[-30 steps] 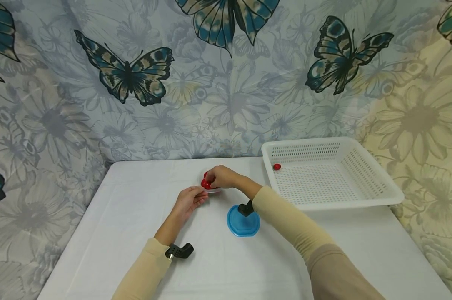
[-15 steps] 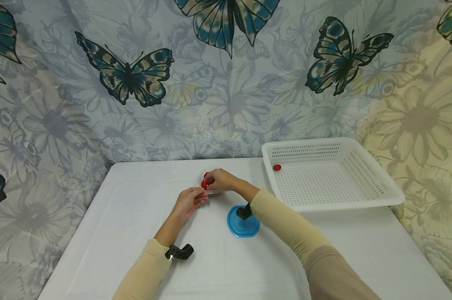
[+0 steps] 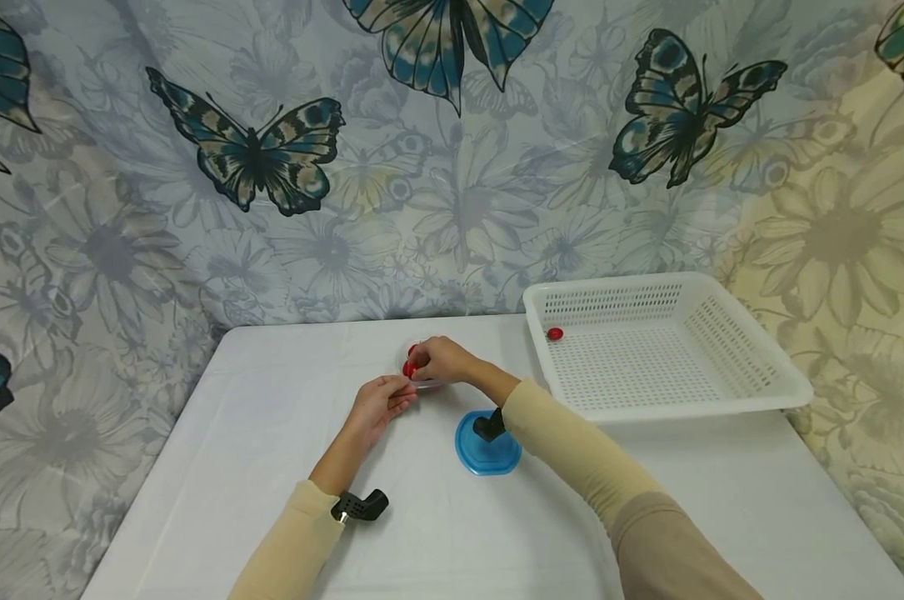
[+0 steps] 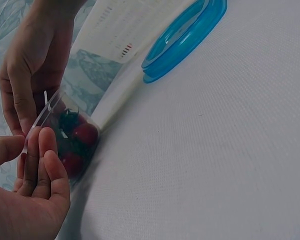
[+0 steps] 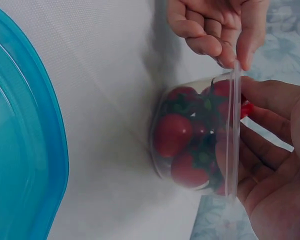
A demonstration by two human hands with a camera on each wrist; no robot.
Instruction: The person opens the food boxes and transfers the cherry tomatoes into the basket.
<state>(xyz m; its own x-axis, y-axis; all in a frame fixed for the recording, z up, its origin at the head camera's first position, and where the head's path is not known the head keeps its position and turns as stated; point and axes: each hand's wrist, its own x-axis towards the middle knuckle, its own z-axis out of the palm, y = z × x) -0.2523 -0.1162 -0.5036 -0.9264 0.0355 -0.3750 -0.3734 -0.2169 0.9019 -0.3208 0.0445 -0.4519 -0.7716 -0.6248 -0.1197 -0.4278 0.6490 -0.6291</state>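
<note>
A clear plastic tub [image 5: 233, 175] with several red cherry tomatoes [image 5: 173, 135] and green stems inside stands on the table, largely hidden by my hands in the head view. My left hand [image 3: 377, 404] pinches the tub's rim between thumb and fingertips. At the tub's mouth is my right hand [image 3: 446, 360], its thumb and fingers holding a red tomato [image 5: 246, 109] that shows only in part. In the left wrist view, the right hand's fingertips are partly hidden behind the rim and my left fingers.
A blue lid [image 3: 489, 454] lies on the white table [image 3: 249, 433], nearer to me than the tub and under my right wrist. To the right stands a white perforated basket [image 3: 676, 408] with a single red tomato [image 3: 554, 334] in its left corner. A patterned wall hanging [image 3: 452, 233] rises behind.
Over the tub's mouth, my right hand has shifted slightly lower in the head view and covers more of the tomatoes. My left hand has stayed at the rim.
</note>
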